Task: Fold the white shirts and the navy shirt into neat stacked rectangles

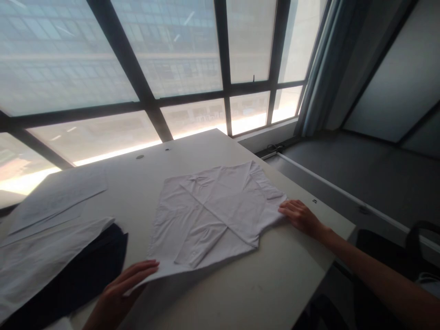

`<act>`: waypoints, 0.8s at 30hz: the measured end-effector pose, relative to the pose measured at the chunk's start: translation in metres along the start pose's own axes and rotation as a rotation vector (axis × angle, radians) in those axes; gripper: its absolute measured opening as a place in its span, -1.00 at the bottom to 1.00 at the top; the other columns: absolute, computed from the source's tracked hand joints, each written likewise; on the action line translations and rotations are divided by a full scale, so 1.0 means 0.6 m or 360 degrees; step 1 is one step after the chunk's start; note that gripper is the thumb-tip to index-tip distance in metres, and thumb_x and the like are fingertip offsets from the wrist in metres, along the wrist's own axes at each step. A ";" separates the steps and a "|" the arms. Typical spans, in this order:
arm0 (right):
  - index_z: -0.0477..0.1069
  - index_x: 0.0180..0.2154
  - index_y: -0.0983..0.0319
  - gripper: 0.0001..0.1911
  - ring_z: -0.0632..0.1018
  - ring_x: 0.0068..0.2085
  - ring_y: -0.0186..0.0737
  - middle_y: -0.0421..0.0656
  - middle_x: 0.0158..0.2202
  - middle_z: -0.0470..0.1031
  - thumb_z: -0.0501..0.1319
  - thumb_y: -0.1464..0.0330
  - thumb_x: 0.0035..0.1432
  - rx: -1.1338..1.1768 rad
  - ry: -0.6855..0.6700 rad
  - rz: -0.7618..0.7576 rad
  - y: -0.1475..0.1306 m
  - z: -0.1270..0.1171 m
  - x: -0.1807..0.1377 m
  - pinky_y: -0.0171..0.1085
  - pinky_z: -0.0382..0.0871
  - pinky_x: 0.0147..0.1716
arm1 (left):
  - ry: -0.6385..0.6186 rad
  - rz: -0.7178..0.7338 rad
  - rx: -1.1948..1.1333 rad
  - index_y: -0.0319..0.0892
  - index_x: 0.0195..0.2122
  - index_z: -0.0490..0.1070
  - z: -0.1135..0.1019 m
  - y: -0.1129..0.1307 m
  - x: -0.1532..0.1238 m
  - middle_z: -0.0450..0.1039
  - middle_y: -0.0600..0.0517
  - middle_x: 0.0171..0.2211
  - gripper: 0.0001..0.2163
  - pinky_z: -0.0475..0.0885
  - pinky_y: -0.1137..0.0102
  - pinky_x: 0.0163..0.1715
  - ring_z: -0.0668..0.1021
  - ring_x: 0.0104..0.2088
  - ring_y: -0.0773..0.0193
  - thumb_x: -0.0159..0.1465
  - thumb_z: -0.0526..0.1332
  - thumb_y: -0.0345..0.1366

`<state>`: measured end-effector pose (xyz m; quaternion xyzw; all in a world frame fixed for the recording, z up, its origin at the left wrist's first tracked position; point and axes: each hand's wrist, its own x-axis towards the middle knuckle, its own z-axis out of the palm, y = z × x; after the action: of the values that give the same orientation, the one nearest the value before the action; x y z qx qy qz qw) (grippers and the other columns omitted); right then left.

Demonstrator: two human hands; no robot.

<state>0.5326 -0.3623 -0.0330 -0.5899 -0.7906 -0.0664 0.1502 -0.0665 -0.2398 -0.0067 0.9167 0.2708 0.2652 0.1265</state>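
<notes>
The head view cuts off the left grip (120, 288) at the wrist along the near edge, and its thumb is hard to make out beneath the cloth. The right grip (300, 217) shows with its forearm, though its thumb is hidden too. A white shirt (213, 206) lies between them on the bench (247, 293), its parts folded across one another; which end holds the collar cannot be told. The left grip is clamped on the near left corner, where the edge lifts off the bench, and the right grip is pinched together on the far right end. To the left, another white cloth (51, 261) overlaps a dark cloth (89, 261), both near the left grip, with paper sheets (68, 192) farther off. Windows (172, 50) stand beyond the bench. A dark object (374, 256) at the near right is too dim to identify. Nothing covers the shirt except the fingers.
</notes>
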 end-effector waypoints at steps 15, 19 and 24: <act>0.50 -0.24 0.15 -0.85 0.53 -0.12 -0.07 -0.07 -0.22 0.55 0.23 0.23 0.27 0.0945 0.0625 0.0278 0.050 0.004 0.069 -0.11 0.41 -0.09 | 0.0447 -0.1157 -0.0357 -0.16 -0.33 0.63 -0.006 -0.024 0.066 0.62 0.01 -0.39 -0.60 0.54 0.36 -0.34 0.61 -0.38 0.12 0.10 0.31 0.10; 0.53 -0.28 0.19 -0.74 0.54 -0.16 -0.08 -0.08 -0.24 0.56 0.26 0.14 0.21 0.1014 0.0636 0.0502 0.070 0.022 0.102 -0.16 0.39 -0.11 | 0.0631 -0.1327 -0.0316 -0.21 -0.30 0.62 0.005 -0.047 0.093 0.62 -0.01 -0.38 -0.53 0.50 0.37 -0.38 0.59 -0.36 0.10 0.02 0.32 0.13; 0.51 -0.42 0.25 -0.57 0.48 -0.34 -0.17 -0.17 -0.43 0.50 0.24 0.00 0.14 0.0919 0.0511 0.0747 0.089 0.053 0.141 -0.26 0.30 -0.29 | 0.0493 -0.1498 -0.0139 -0.24 -0.31 0.60 0.027 -0.065 0.134 0.58 0.01 -0.45 -0.49 0.40 0.42 -0.47 0.57 -0.40 0.10 0.09 0.21 0.16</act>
<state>0.5568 -0.2605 -0.0404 -0.6701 -0.5871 0.1032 0.4424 -0.0169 -0.1639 -0.0012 0.6386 0.6595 0.3236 0.2291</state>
